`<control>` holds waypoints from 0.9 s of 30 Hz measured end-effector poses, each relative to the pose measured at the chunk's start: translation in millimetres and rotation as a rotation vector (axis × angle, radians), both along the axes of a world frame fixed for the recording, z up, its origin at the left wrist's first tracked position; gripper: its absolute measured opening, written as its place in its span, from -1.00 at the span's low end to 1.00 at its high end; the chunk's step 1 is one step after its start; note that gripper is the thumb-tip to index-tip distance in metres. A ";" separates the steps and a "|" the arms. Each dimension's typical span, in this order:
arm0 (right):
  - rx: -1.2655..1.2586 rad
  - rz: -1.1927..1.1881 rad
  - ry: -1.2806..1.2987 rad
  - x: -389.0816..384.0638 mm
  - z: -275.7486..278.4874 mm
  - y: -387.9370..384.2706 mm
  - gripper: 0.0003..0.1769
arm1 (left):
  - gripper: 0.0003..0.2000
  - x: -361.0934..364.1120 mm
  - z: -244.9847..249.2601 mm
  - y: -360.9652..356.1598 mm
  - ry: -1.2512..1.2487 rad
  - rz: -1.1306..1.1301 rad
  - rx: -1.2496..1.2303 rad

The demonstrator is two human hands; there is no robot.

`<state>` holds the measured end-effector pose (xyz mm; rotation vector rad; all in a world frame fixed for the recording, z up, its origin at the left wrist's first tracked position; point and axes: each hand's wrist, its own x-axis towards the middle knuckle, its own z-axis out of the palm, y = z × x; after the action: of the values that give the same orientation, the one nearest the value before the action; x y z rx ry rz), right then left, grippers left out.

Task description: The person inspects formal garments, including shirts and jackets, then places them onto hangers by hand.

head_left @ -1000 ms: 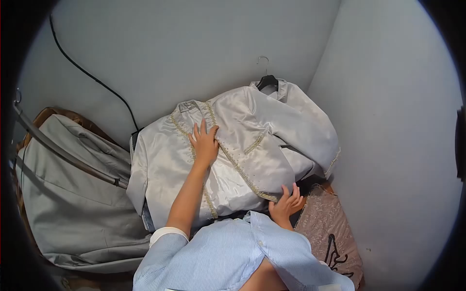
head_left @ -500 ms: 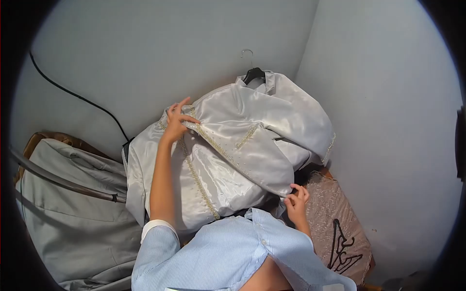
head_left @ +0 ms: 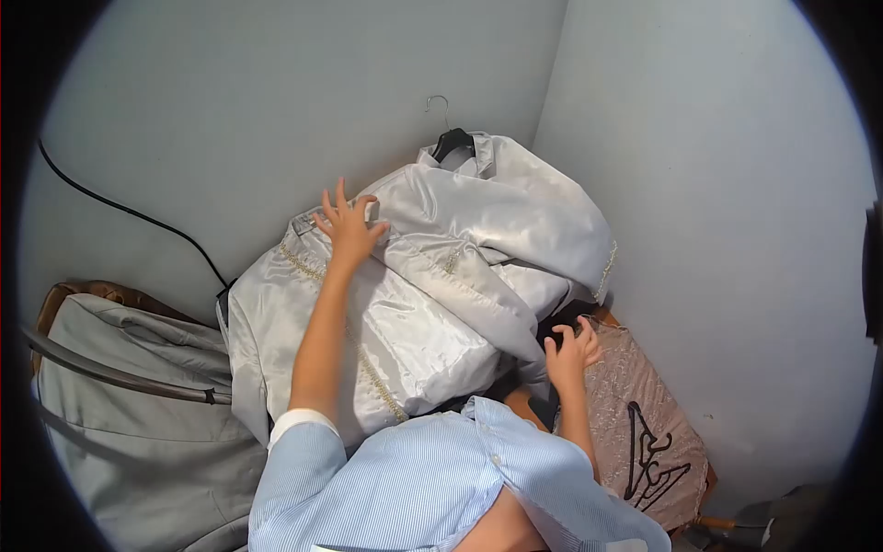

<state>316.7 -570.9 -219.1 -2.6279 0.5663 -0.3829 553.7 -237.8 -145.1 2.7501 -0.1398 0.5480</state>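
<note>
A shiny silver-white satin jacket (head_left: 543, 207) with gold beaded trim lies spread out, a black hanger (head_left: 452, 143) at its collar. Its front hangs partly open over the glossy lining (head_left: 432, 345). My left hand (head_left: 351, 230) rests over the jacket's upper front near the collar side, fingers spread wide. Just off the lower end of the front panel (head_left: 483, 294), my right hand (head_left: 572, 354) is raised with fingers apart and curved, and nothing shows between them.
Grey garments (head_left: 156, 386) are heaped at the left beside a curved dark metal bar (head_left: 129, 373). A black cable (head_left: 129, 207) runs along the wall. Black hangers (head_left: 651, 455) lie on a pink lace-like fabric (head_left: 616, 396) at the right. Pale walls meet in a corner behind the jacket.
My right hand has let go of the front panel's lower edge and moved up and right. The left hand's fingers have spread, and the panel's beaded edge has turned out of sight.
</note>
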 end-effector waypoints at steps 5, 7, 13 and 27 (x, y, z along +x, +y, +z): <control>0.040 0.223 -0.117 -9.5 -12.3 26.2 -0.36 | -0.12 -48.3 -24.0 -35.0 0.120 0.088 -0.070; 0.064 0.259 -0.071 -12.8 -19.4 33.9 -0.28 | 0.02 -53.3 -35.7 -37.4 0.230 0.082 -0.052; -0.085 0.218 0.168 -18.7 -50.3 20.5 -0.25 | 0.02 -37.3 -56.1 -27.5 0.295 0.108 0.038; 0.012 0.355 -0.254 7.3 -6.3 29.1 -0.37 | -0.33 -212.3 -46.0 -19.7 0.038 0.391 -0.138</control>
<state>323.9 -541.8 -225.4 -2.5452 0.0184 -0.5826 341.4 -257.5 -191.1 2.6576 0.4366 0.5773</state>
